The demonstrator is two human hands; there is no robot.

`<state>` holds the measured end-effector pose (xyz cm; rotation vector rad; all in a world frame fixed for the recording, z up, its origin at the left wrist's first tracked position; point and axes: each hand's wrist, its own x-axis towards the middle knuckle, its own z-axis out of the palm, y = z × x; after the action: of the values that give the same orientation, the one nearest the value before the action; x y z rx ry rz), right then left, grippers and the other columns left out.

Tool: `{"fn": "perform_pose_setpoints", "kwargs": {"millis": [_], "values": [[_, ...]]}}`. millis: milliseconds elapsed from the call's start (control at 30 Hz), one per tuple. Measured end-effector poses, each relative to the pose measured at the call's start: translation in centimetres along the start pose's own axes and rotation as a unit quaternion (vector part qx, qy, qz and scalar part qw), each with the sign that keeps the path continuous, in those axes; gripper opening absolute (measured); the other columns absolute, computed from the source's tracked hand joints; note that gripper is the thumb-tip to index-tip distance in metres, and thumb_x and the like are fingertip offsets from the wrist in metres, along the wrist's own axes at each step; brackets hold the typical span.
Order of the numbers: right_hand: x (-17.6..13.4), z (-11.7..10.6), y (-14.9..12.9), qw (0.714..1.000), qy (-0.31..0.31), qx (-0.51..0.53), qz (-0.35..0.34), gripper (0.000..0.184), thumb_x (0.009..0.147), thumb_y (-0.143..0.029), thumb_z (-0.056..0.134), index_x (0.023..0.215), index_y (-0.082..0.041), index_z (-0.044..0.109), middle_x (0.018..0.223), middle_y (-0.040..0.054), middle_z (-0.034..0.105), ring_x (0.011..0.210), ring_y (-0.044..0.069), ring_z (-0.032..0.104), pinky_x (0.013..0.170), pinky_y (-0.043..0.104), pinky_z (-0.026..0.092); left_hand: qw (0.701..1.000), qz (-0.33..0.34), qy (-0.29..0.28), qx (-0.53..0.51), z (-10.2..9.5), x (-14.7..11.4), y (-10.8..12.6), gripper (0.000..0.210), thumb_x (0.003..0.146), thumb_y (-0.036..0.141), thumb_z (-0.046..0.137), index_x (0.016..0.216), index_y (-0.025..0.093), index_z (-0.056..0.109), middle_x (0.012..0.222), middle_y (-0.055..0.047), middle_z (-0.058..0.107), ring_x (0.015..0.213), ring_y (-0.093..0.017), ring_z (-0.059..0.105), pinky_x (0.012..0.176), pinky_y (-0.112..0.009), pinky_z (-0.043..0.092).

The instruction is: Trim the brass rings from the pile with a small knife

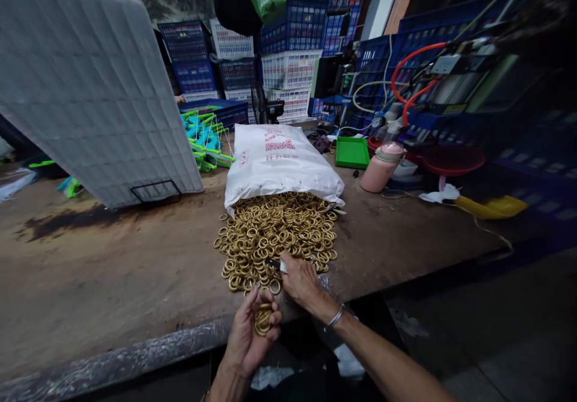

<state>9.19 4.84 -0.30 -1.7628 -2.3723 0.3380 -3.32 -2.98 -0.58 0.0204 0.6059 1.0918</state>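
A heap of gold-coloured rings [279, 228] spills from the mouth of a white woven sack [283, 155] with red print. My left hand [252, 330] is at the table's front edge, palm up, its fingers curled around several of these gold rings [262, 319]. Over the near side of the heap, my right hand [302, 279] is closed on a small black tool with a white part [274, 264]. The tool's tip points left onto the rings; its exact kind cannot be made out. A metal bracelet [334, 318] circles the right wrist.
A large quilted white panel [90, 89] stands at left, beside green and turquoise plastic pieces [207, 137]. To the right are a green tray [351, 152], a pink bottle [381, 167] and a machine with red hoses [455, 77]. Stacked crates [293, 68] fill the back.
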Motion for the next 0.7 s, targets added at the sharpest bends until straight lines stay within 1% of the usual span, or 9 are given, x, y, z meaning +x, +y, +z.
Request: {"fn": "perform_pose_setpoints", "kwargs": {"millis": [100,233,400,500,567,633,700], "values": [[-0.2,-0.2,0.2,1.0,-0.003,0.006,-0.009,0.017,0.077,-0.014,0.041,0.089,-0.021,0.051,0.075,0.0019,0.064,0.066,0.014,0.058,0.054,0.026,0.023,1.0,0.014,0.009,-0.006,-0.2,0.2,0.1,0.02,0.071,0.029,0.063,0.066,0.011,0.056,0.065,-0.002,0.055,0.052,-0.007,0.05,0.036,-0.011,0.03],[-0.4,-0.2,0.2,0.999,-0.02,0.016,-0.022,0.018,0.077,-0.019,0.043,0.093,-0.021,0.051,0.079,0.0026,0.064,0.071,0.015,0.058,0.057,0.025,0.024,0.999,0.029,0.039,0.007,-0.2,0.1,0.0,0.017,0.064,0.022,0.07,0.068,0.011,0.056,0.068,-0.003,0.056,0.057,-0.009,0.052,0.037,-0.011,0.032],[-0.3,0.1,-0.2,1.0,-0.02,0.009,-0.019,0.016,0.077,-0.018,0.043,0.088,-0.021,0.054,0.077,0.0033,0.064,0.071,0.014,0.057,0.057,0.025,0.022,0.997,0.052,0.046,0.044,0.1,-0.1,-0.1,0.021,0.059,0.015,0.073,0.072,0.012,0.056,0.069,-0.001,0.055,0.054,-0.006,0.049,0.037,-0.011,0.029],[-0.4,-0.2,-0.2,0.999,-0.016,0.019,-0.023,0.015,0.075,-0.017,0.043,0.085,-0.02,0.055,0.076,0.0028,0.064,0.068,0.014,0.056,0.056,0.025,0.022,0.994,0.057,0.057,0.079,0.1,-0.1,-0.1,0.027,0.057,0.018,0.075,0.075,0.012,0.056,0.068,0.0,0.054,0.048,-0.003,0.044,0.036,-0.011,0.024],[-0.5,-0.6,-0.1,0.999,-0.013,0.03,-0.035,0.016,0.074,-0.016,0.044,0.085,-0.02,0.055,0.076,0.0028,0.064,0.068,0.013,0.056,0.056,0.025,0.022,0.987,0.079,0.077,0.119,0.1,-0.1,-0.1,0.03,0.057,0.023,0.075,0.077,0.013,0.055,0.064,0.002,0.051,0.044,-0.002,0.039,0.035,-0.011,0.02],[-0.8,-1.0,0.0,0.998,-0.005,0.042,-0.05,0.017,0.073,-0.014,0.044,0.084,-0.019,0.056,0.076,0.0028,0.064,0.069,0.014,0.055,0.057,0.025,0.022,0.972,0.115,0.101,0.178,0.2,0.1,0.0,0.031,0.058,0.03,0.073,0.078,0.014,0.055,0.058,0.005,0.047,0.04,-0.001,0.034,0.034,-0.012,0.016],[-1.0,-1.2,0.1,0.996,0.002,0.059,-0.065,0.017,0.073,-0.015,0.044,0.083,-0.02,0.056,0.076,0.0022,0.063,0.069,0.014,0.055,0.057,0.024,0.023,0.947,0.161,0.126,0.248,0.3,0.4,0.1,0.032,0.062,0.037,0.069,0.08,0.014,0.056,0.051,0.008,0.042,0.037,-0.002,0.03,0.034,-0.014,0.015]]}}
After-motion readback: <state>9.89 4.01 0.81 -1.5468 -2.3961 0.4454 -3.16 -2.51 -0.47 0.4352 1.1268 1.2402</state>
